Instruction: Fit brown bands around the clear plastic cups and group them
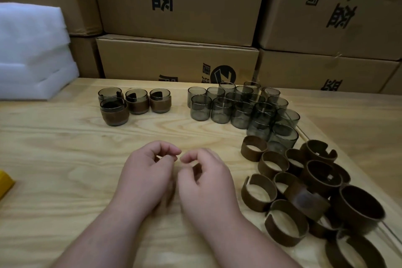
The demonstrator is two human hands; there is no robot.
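Cups (239, 106), unbanded, cluster far right; bands (304, 198) heap near right; four banded ones (134, 102) far left. My left hand (148, 172) and right hand (206, 178) hover, fingers loosely curled, holding nothing. I'd take the nearest band first.

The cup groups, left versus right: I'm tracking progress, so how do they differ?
The left group is small, four cups each wearing a brown band; the right group is far larger and its cups are bare. The left cups sit apart from the loose bands; the right cups border them. Both groups stand upright on the wooden table.
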